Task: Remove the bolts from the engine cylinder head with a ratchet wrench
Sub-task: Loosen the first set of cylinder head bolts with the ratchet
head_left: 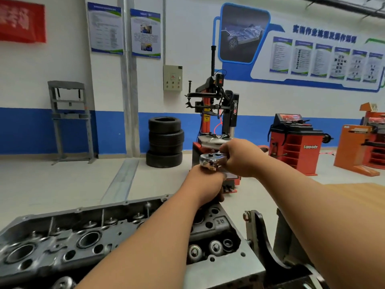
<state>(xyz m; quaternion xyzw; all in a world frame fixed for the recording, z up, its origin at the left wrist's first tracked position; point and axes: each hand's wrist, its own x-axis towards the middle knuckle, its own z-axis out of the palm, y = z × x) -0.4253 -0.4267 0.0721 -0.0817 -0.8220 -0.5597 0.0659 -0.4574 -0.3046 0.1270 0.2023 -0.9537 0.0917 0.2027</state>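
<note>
The grey engine cylinder head lies across the lower left, with open bores and several valve springs showing. The chrome head of the ratchet wrench stands above the far right end of the cylinder head. My left hand is wrapped round the extension or socket just below the ratchet head. My right hand grips the wrench handle right beside the head, and the handle is hidden in the fist. The bolt under the tool is hidden by my left hand.
A metal stand bracket holds the cylinder head at the right. A wooden tabletop lies at the right. On the floor behind stand a tyre changer, stacked tyres, a red wheel balancer and a grey press frame.
</note>
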